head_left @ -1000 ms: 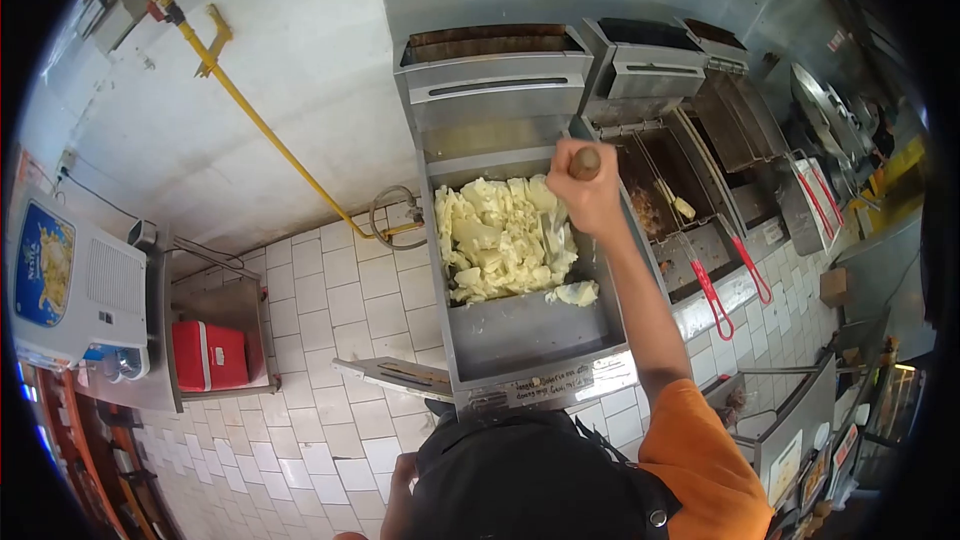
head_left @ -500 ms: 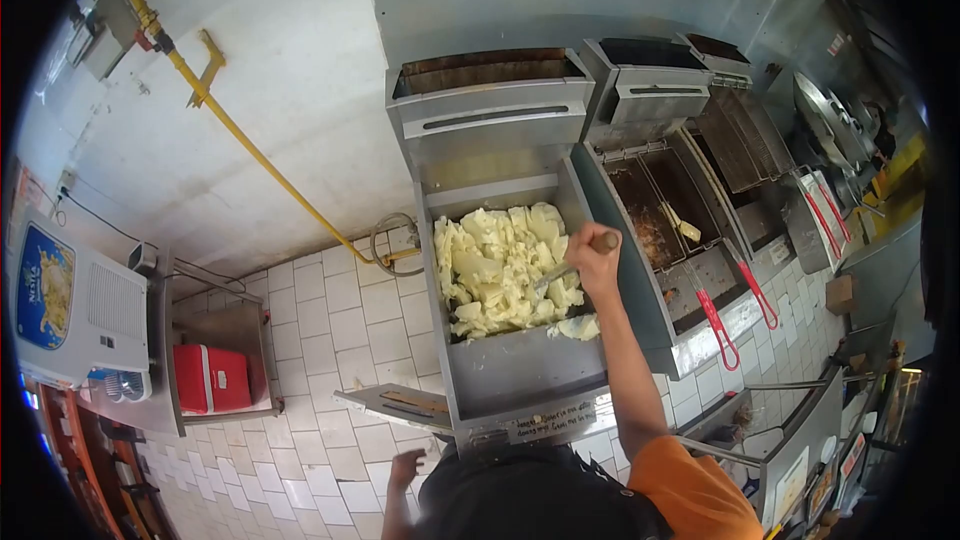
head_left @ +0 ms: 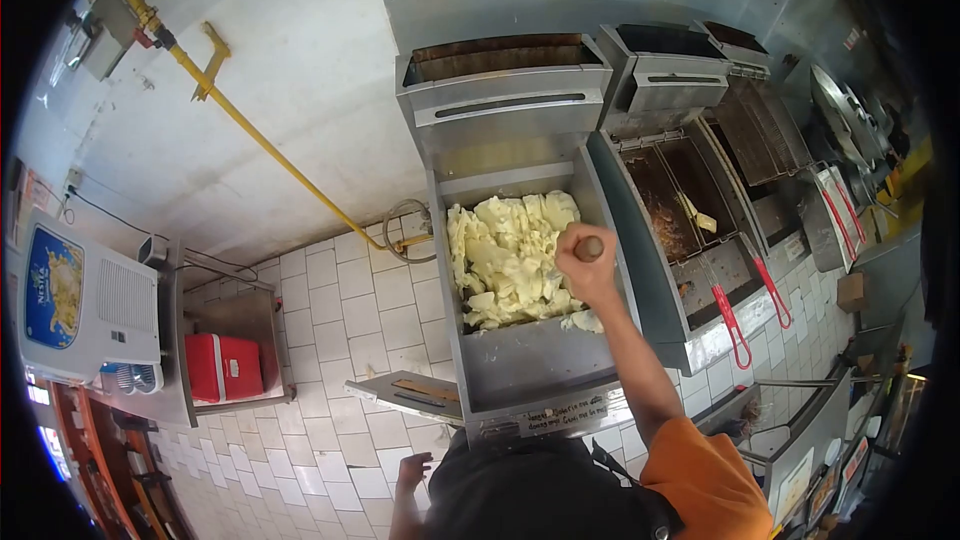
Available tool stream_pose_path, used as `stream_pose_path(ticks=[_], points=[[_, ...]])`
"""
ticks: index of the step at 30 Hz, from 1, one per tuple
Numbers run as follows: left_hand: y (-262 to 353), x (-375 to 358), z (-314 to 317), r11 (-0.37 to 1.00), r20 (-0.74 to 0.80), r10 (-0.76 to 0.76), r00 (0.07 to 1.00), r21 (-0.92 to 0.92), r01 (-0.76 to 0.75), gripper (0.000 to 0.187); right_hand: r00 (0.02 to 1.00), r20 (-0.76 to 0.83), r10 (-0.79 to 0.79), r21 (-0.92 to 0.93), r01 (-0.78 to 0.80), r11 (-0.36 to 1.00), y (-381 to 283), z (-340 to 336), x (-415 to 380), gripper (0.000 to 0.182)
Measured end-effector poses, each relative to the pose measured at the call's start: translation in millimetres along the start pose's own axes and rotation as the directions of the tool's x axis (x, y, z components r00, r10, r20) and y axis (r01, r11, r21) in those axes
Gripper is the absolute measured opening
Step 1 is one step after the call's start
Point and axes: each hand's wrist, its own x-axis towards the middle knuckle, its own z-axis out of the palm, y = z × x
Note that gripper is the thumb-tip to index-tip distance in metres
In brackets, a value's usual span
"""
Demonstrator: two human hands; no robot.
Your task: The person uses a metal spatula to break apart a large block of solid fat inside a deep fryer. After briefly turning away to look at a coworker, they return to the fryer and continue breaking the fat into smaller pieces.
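My right hand point(head_left: 588, 262) is closed round the wooden handle point(head_left: 588, 249) of a spatula, which I see almost end-on. Its blade is hidden below the hand, over the right side of the fryer vat point(head_left: 540, 370). Chunks of pale yellow solid fat point(head_left: 505, 250) fill the back part of this steel vat, with a few pieces near its right wall. My left hand point(head_left: 412, 470) hangs beside my body, low on the left, its fingers apart and nothing in them. Near it is the fryer's cabinet door point(head_left: 400, 395), swung out over the floor.
To the right stands a second fryer point(head_left: 690, 335) with dark oil residue, red-handled baskets point(head_left: 730, 325) and a small tool with a pale yellow end point(head_left: 705, 223). A yellow gas pipe point(head_left: 270, 140) runs down the left wall. A red cooler point(head_left: 222, 368) sits on a shelf left.
My right hand has shifted, and the spatula now stands more upright, its blade no longer showing. The whole view has moved slightly. My left hand stays low at my side.
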Motion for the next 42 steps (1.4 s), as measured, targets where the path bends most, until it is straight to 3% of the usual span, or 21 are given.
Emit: stream_pose_path(ticks=[3, 6, 11, 13, 14, 16, 18, 20, 21, 25, 27, 28, 30, 33, 36, 38, 40, 41, 42], points=[[17, 11, 5, 1.0, 0.055, -0.01, 0.998, 0.002, 0.01, 0.038, 0.998, 0.013, -0.06, -0.041, 0.06, 0.997, -58, 1, 15, 0.014], [30, 23, 14, 0.997, 0.09, -0.06, 0.994, -0.039, 0.063, 0.038, 0.996, 0.039, -0.084, 0.052, 0.082, 0.995, -98, -2, 20, 0.017], [21, 38, 11, 0.994, 0.129, 0.069, 0.989, 0.076, -0.079, 0.036, 0.991, 0.012, -0.132, 0.069, 0.131, 0.989, -136, -4, 20, 0.019], [11, 30, 7, 0.946, 0.129, 0.274, 0.953, 0.141, -0.291, 0.036, 0.991, -0.004, -0.136, 0.066, 0.136, 0.988, -147, -5, 14, 0.021], [3, 33, 5, 0.945, 0.124, 0.28, 0.952, 0.137, -0.296, 0.036, 0.99, 0.0, -0.143, 0.068, 0.142, 0.987, -151, -5, 12, 0.021], [-18, 36, 1, 0.982, 0.105, 0.185, 0.977, 0.002, -0.187, 0.035, 0.981, 0.002, -0.192, 0.039, 0.192, 0.981, -159, -4, 8, 0.021], [-41, 38, -7, 0.973, 0.135, 0.225, 0.965, 0.023, -0.23, 0.035, 0.978, -0.019, -0.206, 0.08, 0.207, 0.975, -163, -1, 6, 0.02], [-54, 36, -12, 0.994, 0.172, 0.09, 0.981, -0.084, -0.076, 0.033, 0.979, -0.079, -0.187, 0.207, 0.2, 0.958, -167, 5, 8, 0.019], [-65, 36, -13, 0.926, 0.215, 0.343, 0.914, 0.085, -0.368, 0.033, 0.979, -0.084, -0.187, 0.207, 0.201, 0.957, -164, 8, 9, 0.019], [-57, 34, -7, 0.967, 0.186, 0.233, 0.955, 0.064, -0.248, 0.033, 0.984, -0.063, -0.167, 0.094, 0.173, 0.981, -125, 41, 17, 0.021], [-47, 34, -5, 0.988, 0.187, 0.155, 0.97, -0.034, -0.151, 0.033, 0.978, 0.146, -0.149, -0.137, 0.169, 0.976, -87, 55, 20, 0.016], [-42, 36, -5, 0.989, 0.203, 0.111, 0.973, -0.122, -0.087, 0.033, 0.978, 0.143, -0.152, -0.138, 0.171, 0.976, -68, 58, 21, 0.016], [-41, 42, -4, 0.984, 0.197, 0.136, 0.971, -0.138, -0.11, 0.035, 0.977, 0.167, 0.13, -0.251, -0.085, 0.964, -33, 64, 20, 0.016], [-30, 44, 0, 0.987, 0.149, 0.129, 0.98, -0.111, -0.113, 0.036, 0.997, 0.046, 0.057, -0.183, -0.047, 0.982, -1, 41, 23, 0.021], [-30, 45, 4, 0.979, 0.166, 0.161, 0.973, -0.155, -0.136, 0.035, 0.999, 0.011, 0.04, -0.163, -0.037, 0.986, -2, 17, 18, 0.022], [-29, 50, 8, 0.989, 0.166, 0.135, 0.977, -0.086, -0.122, 0.035, 0.999, 0.006, 0.033, -0.12, -0.032, 0.992, 0, -1, 6, 0.022], [-46, 58, 3, 0.966, 0.26, 0.129, 0.957, -0.249, -0.063, 0.033, 0.999, 0.002, 0.036, -0.075, -0.036, 0.997, 5, -15, -18, 0.022], [-45, 58, 5, 0.95, 0.243, 0.312, 0.918, -0.098, -0.297, 0.032, 1.0, 0.006, 0.024, -0.064, -0.023, 0.998, 6, -22, -24, 0.022], [-45, 59, 7, 0.947, 0.246, 0.321, 0.914, -0.103, -0.305, 0.032, 1.0, 0.007, 0.017, -0.052, -0.017, 0.998, 5, -26, -31, 0.022]])
